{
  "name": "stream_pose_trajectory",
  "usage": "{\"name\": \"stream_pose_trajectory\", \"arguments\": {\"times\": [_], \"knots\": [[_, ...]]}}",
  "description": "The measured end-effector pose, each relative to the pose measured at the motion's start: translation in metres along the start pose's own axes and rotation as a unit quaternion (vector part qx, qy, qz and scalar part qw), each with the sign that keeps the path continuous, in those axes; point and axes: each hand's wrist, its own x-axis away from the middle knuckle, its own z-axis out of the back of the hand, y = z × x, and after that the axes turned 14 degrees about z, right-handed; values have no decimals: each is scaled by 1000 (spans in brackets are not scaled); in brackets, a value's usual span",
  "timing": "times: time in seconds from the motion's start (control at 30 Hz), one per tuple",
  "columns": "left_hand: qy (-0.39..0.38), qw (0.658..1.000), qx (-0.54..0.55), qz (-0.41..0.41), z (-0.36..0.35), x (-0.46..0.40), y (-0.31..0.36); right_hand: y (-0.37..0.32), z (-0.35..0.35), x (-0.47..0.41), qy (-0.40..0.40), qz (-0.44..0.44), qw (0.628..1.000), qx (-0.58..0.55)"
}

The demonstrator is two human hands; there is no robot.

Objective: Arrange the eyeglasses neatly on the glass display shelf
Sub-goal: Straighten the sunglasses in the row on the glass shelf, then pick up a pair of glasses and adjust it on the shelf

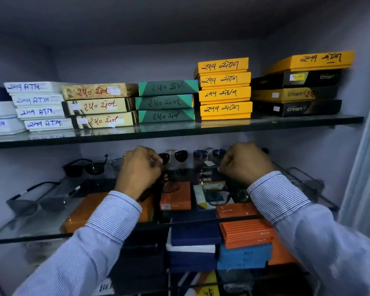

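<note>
Your left hand and right hand were both raised under the upper glass shelf, knuckles toward you, fingers curled shut; the left seemed to pinch the dark sunglasses at one end, while what the right gripped could not be told. Those sunglasses and a blue-lensed pair stood at the back of the glass display shelf, with black sunglasses and a grey pair well apart to the left, leaving bare glass near its front edge.
</note>
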Motion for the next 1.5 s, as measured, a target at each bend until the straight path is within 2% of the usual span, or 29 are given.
{"name": "stream_pose_trajectory", "arguments": {"times": [0.13, 0.27, 0.33, 0.43, 0.53, 0.73, 0.97, 1.07, 1.13, 1.23, 1.3, 1.37, 1.4, 1.43, 1.5], "knots": [[-9, 999, -47, -5, 18, -5, -33, -55, -31, -8, 23, 64, 998, -8], [-30, 998, -51, -2, 18, 1, -47, -91, -56, -24, -26, 87, 996, 16], [-26, 998, -65, -3, 15, 5, -51, -104, -67, -32, -53, 80, 995, 36], [8, 987, -155, -37, 10, 8, -53, -116, -82, -41, -112, 40, 991, 55], [-1, 981, -187, -60, 6, 5, -58, -119, -93, -46, -142, 12, 988, 60], [1, 983, -175, -47, 2, -7, -72, -115, -96, -53, -80, -15, 997, 2], [-5, 979, -201, -31, 11, -13, -73, -103, -86, -45, -26, 7, 999, 42], [0, 980, -193, -43, 15, -8, -68, -95, -77, -35, 12, 10, 1000, 3], [25, 983, -172, -60, 17, -8, -64, -89, -72, -28, 32, 22, 999, -26], [52, 992, -69, -95, 19, -14, -61, -80, -63, -18, 34, 72, 993, -84], [26, 996, 7, -88, 20, -16, -59, -78, -56, -12, 42, 93, 986, -131], [-47, 994, 92, -20, 22, -16, -57, -75, -50, -6, 57, 118, 977, -166], [-101, 982, 156, 35, 23, -16, -57, -74, -48, -3, 62, 135, 974, -173], [-160, 955, 230, 96, 24, -15, -57, -72, -47, -1, 66, 148, 971, -178], [-284, 867, 357, 201, 30, -13, -56, -68, -45, 3, 79, 179, 964, -180]]}}
